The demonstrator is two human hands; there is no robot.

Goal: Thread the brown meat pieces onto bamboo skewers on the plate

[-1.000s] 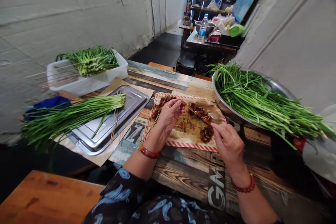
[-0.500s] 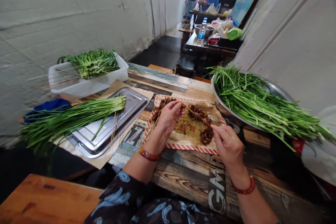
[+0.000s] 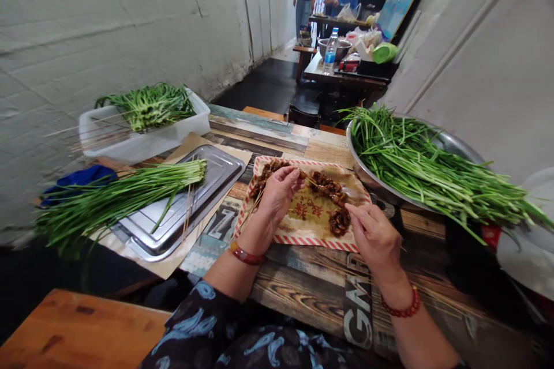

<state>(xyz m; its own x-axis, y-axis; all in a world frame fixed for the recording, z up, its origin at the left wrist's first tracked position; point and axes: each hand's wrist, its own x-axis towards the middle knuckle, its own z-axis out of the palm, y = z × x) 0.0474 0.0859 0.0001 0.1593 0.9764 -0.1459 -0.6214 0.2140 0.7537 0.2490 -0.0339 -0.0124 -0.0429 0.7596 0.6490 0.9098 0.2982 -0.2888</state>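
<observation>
Over a paper-lined tray [image 3: 315,240] with a red-and-white striped edge, my left hand [image 3: 279,190] pinches a small glossy brown piece of food [image 3: 302,174]. The pale tip of a bamboo skewer [image 3: 310,182] points at that piece. My right hand [image 3: 375,235] is closed, thumb against forefinger, on what seems to be the skewer's other end. Dark sauced meat pieces [image 3: 339,221] lie between the hands, and more sauced skewers [image 3: 267,174] lie at the tray's left, partly behind my left hand. Loose bamboo skewers [image 3: 333,266] rest on the table by my right wrist.
Left stands a metal lid [image 3: 223,170] carrying green chives [image 3: 142,190] and sticks. Behind it, a white tub [image 3: 177,135] holds skewered greens. A steel bowl [image 3: 366,176] of chives stands right. Another table with a water bottle [image 3: 331,52] and several people are farther back.
Both hands keep nearly the same pose over the tray. The view has shifted slightly, and a standing person in the background shows a little farther left.
</observation>
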